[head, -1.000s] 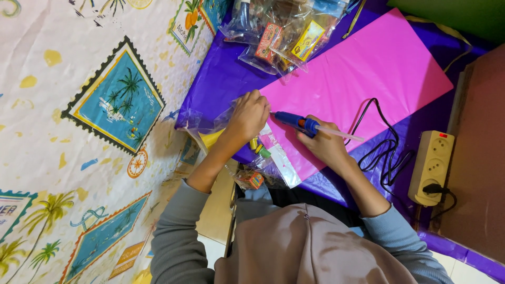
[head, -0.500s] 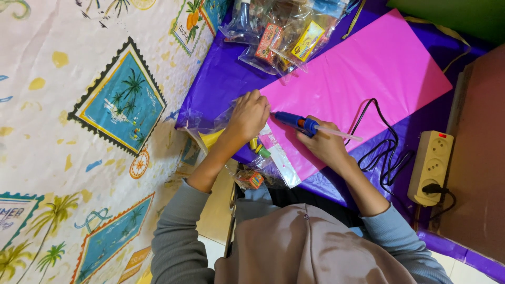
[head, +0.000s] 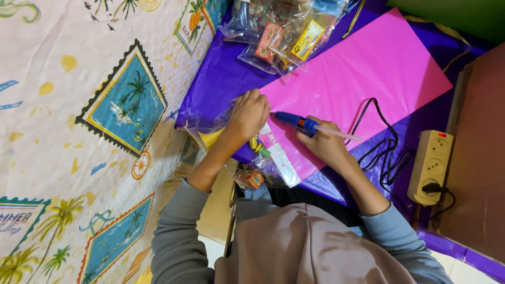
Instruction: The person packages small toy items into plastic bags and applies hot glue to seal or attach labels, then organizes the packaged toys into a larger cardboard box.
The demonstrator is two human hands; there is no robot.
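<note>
My right hand grips a blue glue gun with a clear glue stick sticking out of its back. The nozzle points left and lies low over a large pink sheet. Right at the nozzle tip, my left hand has its fingers curled down on the pink sheet's near corner. What lies under those fingers is hidden. A clear plastic bag with yellow pieces inside lies under my left wrist. Small yellow and green pieces sit between my hands.
The pink sheet lies on a purple cover. Clear bags of small coloured boxes lie at the far edge. A black cord runs to a beige power strip on the right. A patterned cloth fills the left side.
Both hands stay where they were, with the glue gun's nozzle still beside my left fingers. Only the view has shifted a little.
</note>
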